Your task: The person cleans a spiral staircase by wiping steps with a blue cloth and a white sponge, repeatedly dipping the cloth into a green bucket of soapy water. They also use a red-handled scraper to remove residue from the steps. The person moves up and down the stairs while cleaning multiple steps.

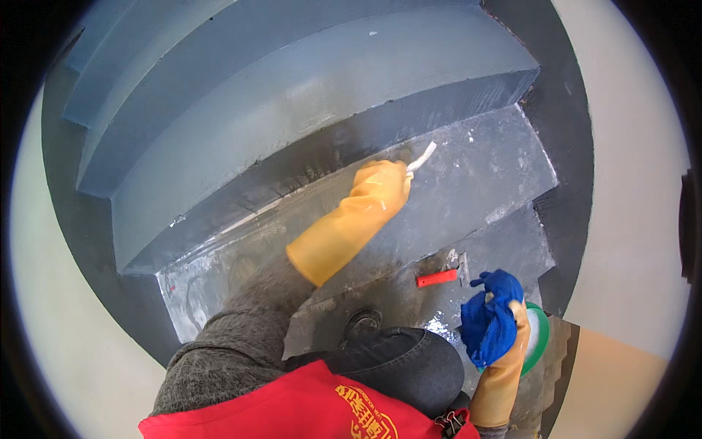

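My left hand (pixel 381 184), in a yellow rubber glove, grips a tool with a curved white handle (pixel 422 157). Its working end is hidden beneath the glove. The fist is low on a grey stair tread (pixel 477 164), close to the foot of the riser (pixel 323 145), which has dark wet streaks. At the lower right, my right hand (pixel 510 351), also gloved, holds a bunched blue cloth (pixel 491 321). Partly hidden behind that hand is a green basin (pixel 542 340) with something whitish inside.
A scraper with a red handle (pixel 437 278) lies on the step below, left of the cloth. Water glistens on that step near my bent knee (pixel 406 362). More curved grey steps (pixel 307 66) rise ahead, between dark-skirted pale walls (pixel 620 181). Lower stairs drop away at the right.
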The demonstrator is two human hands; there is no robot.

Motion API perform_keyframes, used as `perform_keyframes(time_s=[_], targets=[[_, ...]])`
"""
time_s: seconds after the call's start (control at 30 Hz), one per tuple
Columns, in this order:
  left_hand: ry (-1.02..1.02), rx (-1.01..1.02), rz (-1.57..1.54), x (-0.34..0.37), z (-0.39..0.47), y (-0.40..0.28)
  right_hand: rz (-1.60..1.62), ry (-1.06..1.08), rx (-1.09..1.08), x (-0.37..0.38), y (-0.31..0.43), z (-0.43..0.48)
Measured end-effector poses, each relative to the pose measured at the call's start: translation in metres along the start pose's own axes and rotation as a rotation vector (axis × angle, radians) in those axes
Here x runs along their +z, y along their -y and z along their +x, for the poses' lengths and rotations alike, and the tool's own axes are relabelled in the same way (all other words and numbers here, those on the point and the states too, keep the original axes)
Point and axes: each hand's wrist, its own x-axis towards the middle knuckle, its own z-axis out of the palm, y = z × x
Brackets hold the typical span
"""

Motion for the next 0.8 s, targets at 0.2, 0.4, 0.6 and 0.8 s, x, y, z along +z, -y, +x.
perform_keyframes(time_s=[0.2,0.4,0.6,0.8], targets=[[0.471,0.152,-1.047,-0.042,-0.068,0.028,0.222,0.225,0.138,0.074,0.033,0.059],[0.384,-0.021,-0.939,-0.06,-0.093,0.059,-0.292,0.431,0.334,0.147,0.04,0.099],[0.108,0.074,-1.068,-0.081,-0.175,0.109,-0.835,0.654,0.344,0.249,0.031,0.089],[-0.061,-0.588,-1.24,-0.062,-0.255,0.197,-1.44,0.76,-0.226,0.333,-0.003,0.034]])
